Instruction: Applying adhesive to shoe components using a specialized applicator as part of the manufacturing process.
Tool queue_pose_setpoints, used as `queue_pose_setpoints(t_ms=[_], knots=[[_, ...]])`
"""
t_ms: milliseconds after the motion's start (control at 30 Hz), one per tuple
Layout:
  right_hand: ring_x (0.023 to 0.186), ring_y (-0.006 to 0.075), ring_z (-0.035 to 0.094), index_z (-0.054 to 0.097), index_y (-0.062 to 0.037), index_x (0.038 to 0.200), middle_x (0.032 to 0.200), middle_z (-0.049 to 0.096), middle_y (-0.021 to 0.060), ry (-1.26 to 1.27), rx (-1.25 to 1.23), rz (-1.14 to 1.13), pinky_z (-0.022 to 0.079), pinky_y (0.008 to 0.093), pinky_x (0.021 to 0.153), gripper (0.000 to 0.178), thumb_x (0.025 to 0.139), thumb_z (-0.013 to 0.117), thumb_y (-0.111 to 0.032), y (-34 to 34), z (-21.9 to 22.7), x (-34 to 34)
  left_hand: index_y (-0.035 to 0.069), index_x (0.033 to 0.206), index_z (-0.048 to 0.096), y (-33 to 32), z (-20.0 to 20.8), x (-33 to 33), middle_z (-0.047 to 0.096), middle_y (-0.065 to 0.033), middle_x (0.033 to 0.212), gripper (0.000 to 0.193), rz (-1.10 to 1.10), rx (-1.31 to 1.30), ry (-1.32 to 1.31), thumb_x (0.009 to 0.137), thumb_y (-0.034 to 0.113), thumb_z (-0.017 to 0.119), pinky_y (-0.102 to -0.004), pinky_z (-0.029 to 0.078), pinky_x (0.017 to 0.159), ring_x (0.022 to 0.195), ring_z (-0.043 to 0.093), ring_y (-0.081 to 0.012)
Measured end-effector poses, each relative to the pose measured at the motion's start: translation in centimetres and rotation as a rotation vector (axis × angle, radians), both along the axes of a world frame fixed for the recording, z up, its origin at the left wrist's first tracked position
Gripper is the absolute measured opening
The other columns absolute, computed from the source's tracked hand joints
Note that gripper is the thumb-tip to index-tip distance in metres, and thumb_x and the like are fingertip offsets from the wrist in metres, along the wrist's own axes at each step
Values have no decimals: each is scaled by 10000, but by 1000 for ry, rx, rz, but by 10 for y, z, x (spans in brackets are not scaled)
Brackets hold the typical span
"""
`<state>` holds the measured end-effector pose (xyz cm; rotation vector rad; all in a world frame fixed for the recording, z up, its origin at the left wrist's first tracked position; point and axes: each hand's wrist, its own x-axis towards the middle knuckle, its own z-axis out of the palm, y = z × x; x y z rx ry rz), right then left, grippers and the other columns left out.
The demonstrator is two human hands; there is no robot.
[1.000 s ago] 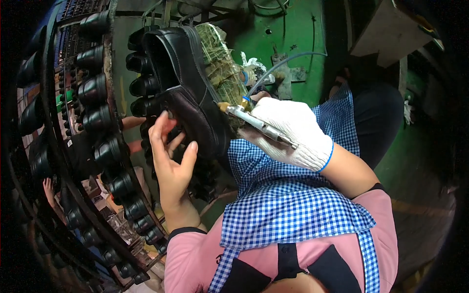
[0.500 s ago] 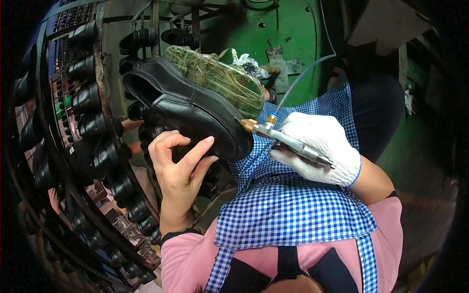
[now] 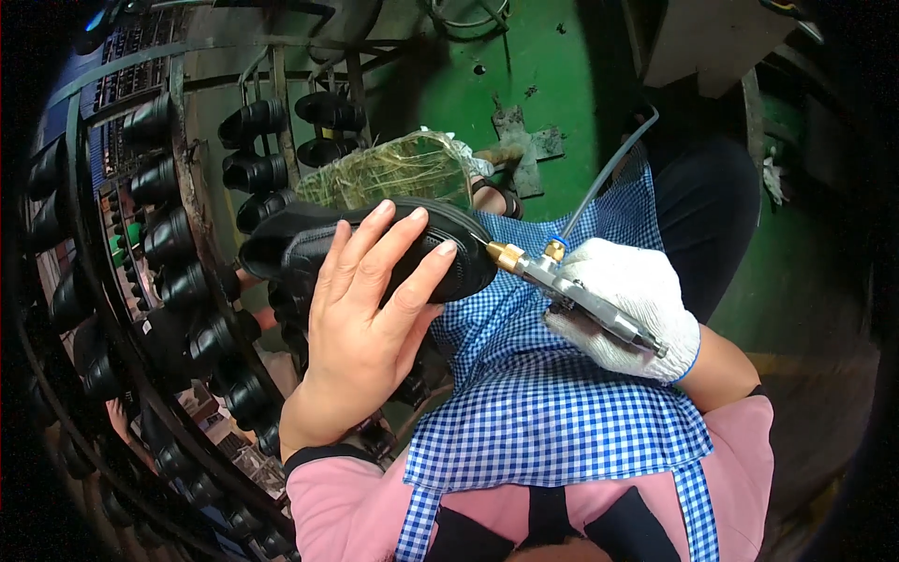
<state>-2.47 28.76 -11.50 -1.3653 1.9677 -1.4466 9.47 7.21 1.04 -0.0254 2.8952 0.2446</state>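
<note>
A black leather shoe [image 3: 314, 239] is in front of me at centre left, its toe pointing right. My left hand [image 3: 370, 300] lies over its near side, fingers spread and stretched across the upper. In a white knitted glove, my right hand [image 3: 627, 304] is wrapped round a metal spray gun [image 3: 585, 302]. The gun's brass nozzle points at the shoe's toe edge, with a thin tip close to it; I cannot tell whether they touch. A clear hose [image 3: 609, 169] runs up from the gun's blue-ringed fitting. What supports the shoe from below is hidden.
A tape-wrapped block [image 3: 398, 169] stands just behind the shoe. Metal racks [image 3: 178, 122] with rows of black shoes [image 3: 169, 234] fill the left. Beyond lies a green floor [image 3: 524, 66] with a cross-shaped metal foot [image 3: 529, 145]. A grey panel [image 3: 716, 42] is at upper right.
My left hand has moved up from beside the shoe, its fingers uncurling onto the upper. The shoe has turned, its toe now farther right. My right hand and gun have shifted slightly right.
</note>
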Motion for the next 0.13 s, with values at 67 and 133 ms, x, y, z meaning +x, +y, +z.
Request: queue_pose_setpoints(t_ms=[67,133], knots=[[655,225,645,711,-150,886,782,638,40,-23,-14,-32,515,320,562,193,842,748,-333,0,-3,1,162,1359,618,1,1,-7,544,-134,1426,627,4,0,-11,758,76,772,-582,380,1116,1349,489,-379],[676,225,658,711,-152,891,787,644,45,-56,-4,-79,524,317,575,211,845,748,-354,0,-5,2,162,1378,603,1,1,-12,526,-145,1436,643,9,1,-23,764,73,767,-586,381,1115,1347,484,-393]])
